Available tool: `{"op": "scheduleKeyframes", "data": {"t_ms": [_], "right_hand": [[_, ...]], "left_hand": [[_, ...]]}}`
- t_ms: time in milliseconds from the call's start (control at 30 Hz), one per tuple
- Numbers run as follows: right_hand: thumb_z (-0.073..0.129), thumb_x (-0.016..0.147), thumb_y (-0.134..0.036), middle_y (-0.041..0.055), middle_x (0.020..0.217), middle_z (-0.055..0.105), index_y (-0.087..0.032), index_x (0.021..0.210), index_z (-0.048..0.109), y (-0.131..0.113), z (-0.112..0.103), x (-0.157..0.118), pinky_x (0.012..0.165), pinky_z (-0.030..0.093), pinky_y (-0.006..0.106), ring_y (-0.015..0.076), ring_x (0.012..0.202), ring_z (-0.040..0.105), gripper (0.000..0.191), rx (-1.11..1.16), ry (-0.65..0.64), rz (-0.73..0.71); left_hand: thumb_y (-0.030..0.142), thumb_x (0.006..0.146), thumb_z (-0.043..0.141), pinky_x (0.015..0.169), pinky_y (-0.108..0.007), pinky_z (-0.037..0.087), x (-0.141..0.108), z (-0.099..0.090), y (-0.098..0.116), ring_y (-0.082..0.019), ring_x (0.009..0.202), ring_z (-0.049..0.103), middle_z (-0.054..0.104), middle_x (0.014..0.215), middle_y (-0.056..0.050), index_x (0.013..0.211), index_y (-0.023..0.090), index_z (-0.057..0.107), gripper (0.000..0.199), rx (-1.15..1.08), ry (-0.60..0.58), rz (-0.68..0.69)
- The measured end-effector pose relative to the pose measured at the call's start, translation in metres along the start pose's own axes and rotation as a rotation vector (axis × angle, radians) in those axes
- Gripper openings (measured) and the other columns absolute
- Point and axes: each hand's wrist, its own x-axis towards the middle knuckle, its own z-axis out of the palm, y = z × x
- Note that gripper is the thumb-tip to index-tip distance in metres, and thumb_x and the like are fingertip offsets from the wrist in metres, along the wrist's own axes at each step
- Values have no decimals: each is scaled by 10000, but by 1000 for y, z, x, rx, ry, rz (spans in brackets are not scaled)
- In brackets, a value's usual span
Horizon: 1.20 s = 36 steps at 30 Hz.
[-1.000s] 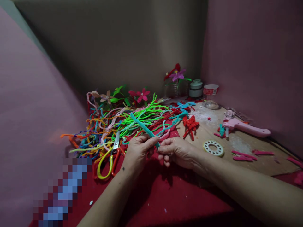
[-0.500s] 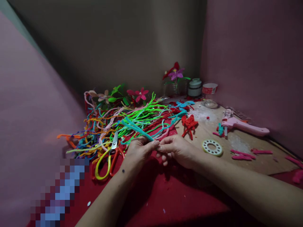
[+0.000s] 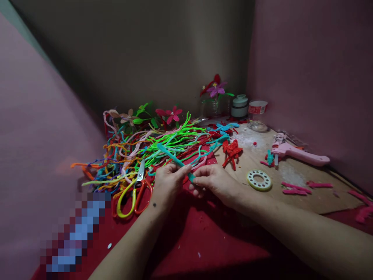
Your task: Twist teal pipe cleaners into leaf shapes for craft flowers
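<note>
A teal pipe cleaner (image 3: 172,155), bunched or folded into a narrow strip, runs up and to the left from between my hands. My left hand (image 3: 171,182) pinches it between thumb and fingers. The fingertips of my right hand (image 3: 214,182) close on its lower end, close beside the left thumb. Just left of my left hand lie scissors (image 3: 140,177) with one yellow and one red handle. Behind my hands spreads a heap of green pipe cleaners (image 3: 175,142) mixed with other colours.
On the right, a cardboard sheet (image 3: 264,155) carries a pink glue gun (image 3: 303,153), a round yellow-rimmed disc with holes (image 3: 259,180), red pipe-cleaner pieces (image 3: 232,151) and pink pieces (image 3: 295,189). Fuzzy flowers (image 3: 216,89), a grey-green jar (image 3: 239,105) and a clear cup (image 3: 258,109) stand at the back.
My hands have drawn slightly apart, and a teal end now shows between them. The strip looks narrower, with its far tip shifted a little to the right.
</note>
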Motion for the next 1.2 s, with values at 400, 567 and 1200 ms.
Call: {"op": "scheduleKeyframes", "data": {"t_ms": [400,567,1200], "right_hand": [[577,696,-168,21,527,597,-123,597,568,6,-3,3,404,386,197,75,391,500,110,48,-27,97],[620,662,-201,43,572,604,-98,627,607,10,-8,5,483,408,238,109,469,547,110,227,-130,125],[752,527,-189,-35,487,530,-136,600,557,-2,-8,12,414,341,209,73,419,468,214,543,196,-66]], "left_hand": [[272,568,730,332,-142,175,5,1,5,-3,334,263,338,397,95,550,140,443,316,-399,20,-71],[271,580,726,332,-139,180,2,3,5,-6,328,265,327,383,99,557,147,431,321,-419,-28,-90],[342,688,629,295,-166,222,-1,12,-8,-42,265,326,481,384,47,634,144,544,222,-170,-413,-139]]}}
